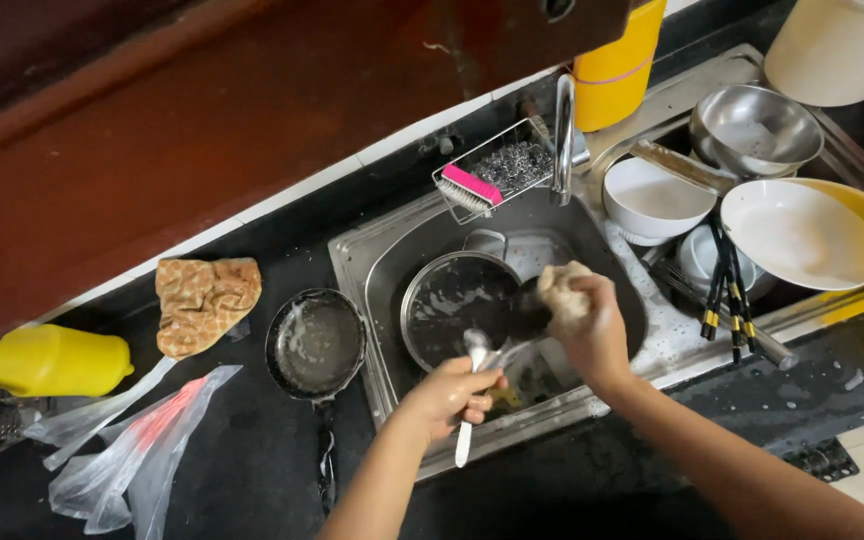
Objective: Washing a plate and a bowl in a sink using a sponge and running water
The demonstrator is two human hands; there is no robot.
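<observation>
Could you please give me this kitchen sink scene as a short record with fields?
Place: steel sink set in a dark counter
Left hand: holds a white spoon by its handle
Right hand: grips a soapy sponge at the spoon's bowl
In the sink: steel pot, wet inside
Left of sink: small black frying pan, patterned cloth, plastic bags
Right basin: white bowls, steel bowl, chopsticks
Tap: no water seen running

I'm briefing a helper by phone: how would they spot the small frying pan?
Start at the steel sink. Just beyond its left rim, on the black counter, sits the dark round frying pan, handle toward the person. Unlike the pot in the basin, it is outside.
</observation>
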